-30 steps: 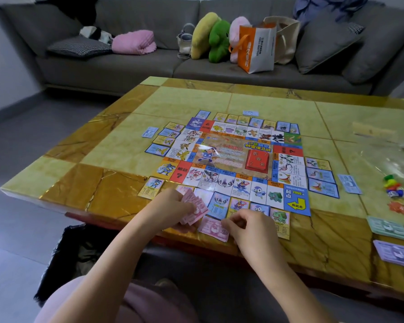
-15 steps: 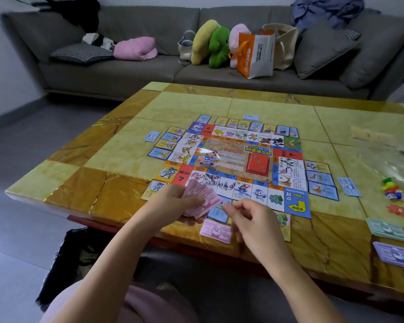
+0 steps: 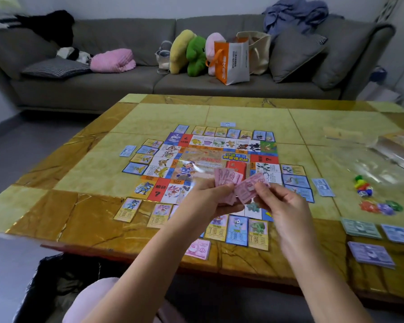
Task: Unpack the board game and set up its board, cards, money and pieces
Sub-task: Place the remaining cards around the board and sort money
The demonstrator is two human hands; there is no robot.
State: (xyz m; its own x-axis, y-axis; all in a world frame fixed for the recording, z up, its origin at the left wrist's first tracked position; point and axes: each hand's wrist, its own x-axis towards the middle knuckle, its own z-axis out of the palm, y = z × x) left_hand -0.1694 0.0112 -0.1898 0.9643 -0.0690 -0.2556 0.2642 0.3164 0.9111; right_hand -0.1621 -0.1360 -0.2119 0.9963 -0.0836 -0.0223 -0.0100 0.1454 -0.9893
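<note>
The game board [image 3: 210,159] lies flat in the middle of the table, ringed by picture cards [image 3: 236,227]. My left hand [image 3: 208,199] grips a fanned stack of pink money notes [image 3: 224,179] above the board's near edge. My right hand [image 3: 282,203] pinches one pink note [image 3: 248,188] at the stack's right side. A small pile of pink notes [image 3: 197,249] rests on the table near its front edge. Green, blue and purple money piles [image 3: 371,251] lie at the right. Coloured playing pieces [image 3: 364,188] sit at the right of the board.
The yellow marble table [image 3: 91,220] has a clear plastic wrapper [image 3: 387,159] at its far right. A grey sofa [image 3: 126,87] with cushions, plush toys and an orange bag [image 3: 232,59] stands behind. A black bag [image 3: 56,283] sits on the floor at my left knee.
Both hands rose from the table's front edge to above the board. The right hand left the pink pile on the table and now pinches a note from the left hand's stack.
</note>
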